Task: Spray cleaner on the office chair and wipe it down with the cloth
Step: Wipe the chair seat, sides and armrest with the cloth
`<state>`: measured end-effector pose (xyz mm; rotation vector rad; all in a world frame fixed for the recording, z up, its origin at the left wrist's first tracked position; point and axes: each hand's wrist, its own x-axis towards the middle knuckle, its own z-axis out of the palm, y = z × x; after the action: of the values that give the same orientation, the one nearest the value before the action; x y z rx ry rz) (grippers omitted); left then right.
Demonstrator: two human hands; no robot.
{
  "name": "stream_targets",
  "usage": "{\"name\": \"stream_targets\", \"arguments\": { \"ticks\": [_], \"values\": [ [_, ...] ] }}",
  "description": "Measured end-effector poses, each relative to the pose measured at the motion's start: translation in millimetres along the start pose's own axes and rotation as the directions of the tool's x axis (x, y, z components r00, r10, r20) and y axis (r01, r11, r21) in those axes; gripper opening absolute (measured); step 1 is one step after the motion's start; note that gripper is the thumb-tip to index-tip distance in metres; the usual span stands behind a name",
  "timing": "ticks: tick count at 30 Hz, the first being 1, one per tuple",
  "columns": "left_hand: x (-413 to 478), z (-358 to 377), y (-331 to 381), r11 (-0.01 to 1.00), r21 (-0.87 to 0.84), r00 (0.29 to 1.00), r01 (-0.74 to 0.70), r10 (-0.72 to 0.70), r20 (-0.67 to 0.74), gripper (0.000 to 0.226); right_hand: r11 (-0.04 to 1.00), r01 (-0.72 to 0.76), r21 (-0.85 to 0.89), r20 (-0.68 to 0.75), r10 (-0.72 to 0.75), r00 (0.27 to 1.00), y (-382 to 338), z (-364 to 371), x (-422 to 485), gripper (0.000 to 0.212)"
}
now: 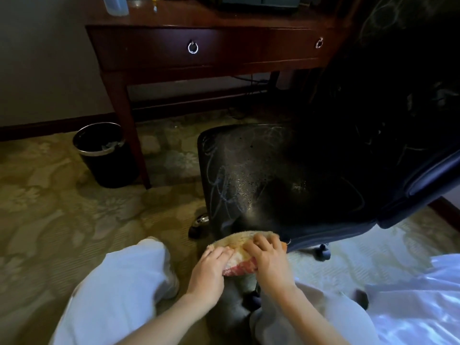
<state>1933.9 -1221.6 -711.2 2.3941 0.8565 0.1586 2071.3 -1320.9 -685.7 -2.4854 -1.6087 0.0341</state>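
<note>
Right hand (pixel 270 260) half-covers cloth (pixel 236 244) (chair (pixel 261 185) backrest dark).

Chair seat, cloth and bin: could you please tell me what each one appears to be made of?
Chair seat: probably leather or vinyl; black and smooth, with a sheen where fine droplets glisten. Cloth: terry-like fabric with a fuzzy yellow and red pile. Bin: dark, slightly glossy body, plastic or metal, I cannot tell; its shiny silvery rim looks like metal.

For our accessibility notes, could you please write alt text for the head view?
The left hand and right hand hold a bunched cloth at the front edge of a scribbled-on black office chair seat; a wooden desk stands behind.
</note>
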Motion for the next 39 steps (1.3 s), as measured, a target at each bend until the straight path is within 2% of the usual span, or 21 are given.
{"name": "stream_targets", "arguments": {
  "ticks": [2, 7, 9, 13, 15, 18, 21, 23, 26, 30, 33, 36, 39],
  "values": [
    [-14, 0, -12, 1.0, -0.02, 1.0, 0.01, -0.009, 0.022, 0.057, 0.998, 0.06, 0.006, -0.027, -0.06, 0.998, -9, 6, -8, 0.026],
    [-35, -2, -33, 1.0, -0.015, 0.997, 0.003, -0.002, 0.073, 0.047, 0.97, 0.23, -0.083, -0.046, -0.234, 0.971, -29, 19, -34, 0.037],
    [-36, -5, -29, 1.0, -0.016, 0.998, -0.019, 0.02, 0.052, 0.047, 0.98, 0.195, -0.051, -0.024, -0.196, 0.98, -29, 18, -42, 0.045],
    [-35, -27, -23, 0.995, -0.072, 0.996, -0.065, 0.061, -0.064, 0.05, 0.989, 0.13, -0.063, -0.023, -0.132, 0.991, -37, 0, -39, 0.044],
    [-24, -41, -20, 0.99, -0.111, 0.988, -0.082, 0.066, -0.141, 0.053, 0.987, 0.143, -0.074, -0.04, -0.147, 0.988, -34, -16, -19, 0.051],
    [-1, -57, -27, 0.979, -0.176, 0.976, -0.098, 0.06, -0.21, 0.057, 0.98, 0.17, -0.108, -0.09, -0.18, 0.98, -34, -32, 19, 0.038],
    [30, -59, -38, 0.973, -0.212, 0.967, -0.093, 0.037, -0.253, 0.059, 0.961, 0.197, -0.193, -0.095, -0.218, 0.971, -33, -40, 56, 0.041],
    [50, -57, -47, 0.969, -0.244, 0.969, -0.037, -0.025, -0.245, 0.059, 0.949, 0.201, -0.245, -0.082, -0.226, 0.971, -33, -41, 78, 0.042],
    [83, -49, -57, 0.931, -0.356, 0.981, 0.08, -0.137, -0.139, 0.06, 0.943, 0.18, -0.279, -0.031, -0.196, 0.98, -25, -28, 111, 0.044],
    [108, -35, -55, 0.932, -0.327, 0.982, 0.154, -0.18, -0.05, 0.068, 0.981, 0.099, -0.17, 0.031, -0.095, 0.995, -15, -1, 123, 0.045],
    [101, -18, -49, 0.952, -0.251, 0.972, 0.175, -0.208, -0.11, 0.069, 0.981, 0.101, -0.164, 0.018, -0.099, 0.995, -17, 9, 115, 0.046],
    [85, -4, -47, 0.937, -0.313, 0.96, 0.156, -0.218, -0.174, 0.067, 0.985, 0.092, -0.144, 0.046, -0.086, 0.995, -16, 8, 109, 0.046],
    [64, 8, -42, 0.914, -0.364, 0.958, 0.177, -0.244, -0.148, 0.066, 0.985, 0.105, -0.139, 0.061, -0.097, 0.993, -19, 8, 90, 0.046]
  ]
}}
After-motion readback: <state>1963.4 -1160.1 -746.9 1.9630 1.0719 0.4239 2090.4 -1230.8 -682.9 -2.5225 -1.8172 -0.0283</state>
